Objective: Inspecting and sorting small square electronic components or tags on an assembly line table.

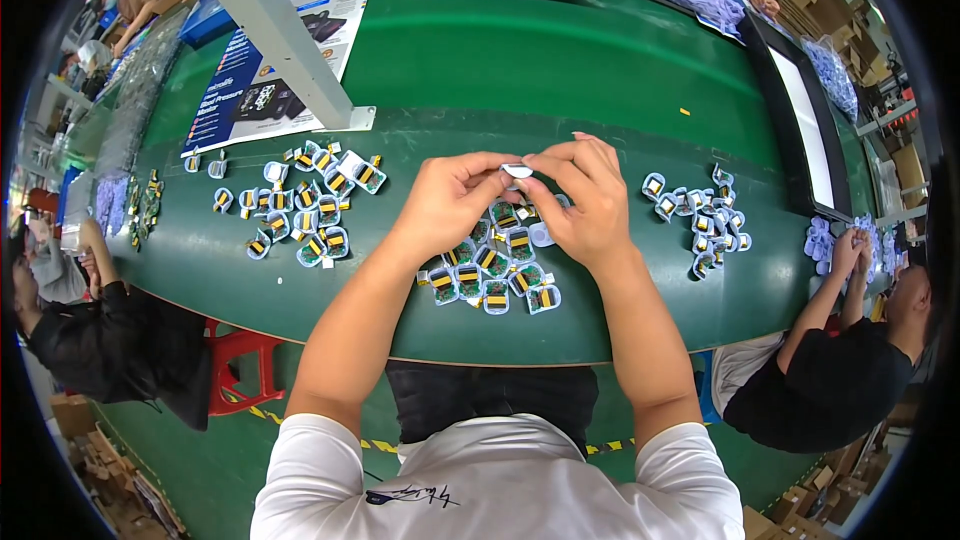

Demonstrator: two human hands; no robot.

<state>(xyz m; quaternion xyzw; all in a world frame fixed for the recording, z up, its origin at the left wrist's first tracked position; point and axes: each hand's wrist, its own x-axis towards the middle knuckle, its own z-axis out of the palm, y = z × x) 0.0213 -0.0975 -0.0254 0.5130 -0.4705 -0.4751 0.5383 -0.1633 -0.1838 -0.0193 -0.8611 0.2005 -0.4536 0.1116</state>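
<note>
Near the table's (620, 80) front edge, left hand (450, 202) and right hand (585, 202) together pinch what looks like a small white piece (517, 171) above a cluster of parts (495, 270).

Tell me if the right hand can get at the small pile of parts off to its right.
Probably yes. The right hand is pinching a small white piece together with the left hand, so it is busy, but only bare green table lies between it and the right pile.

Green table (560, 70); red stool (240, 365); blue-white leaflets (270, 70); grey post (275, 30); seated co-workers either side.
</note>
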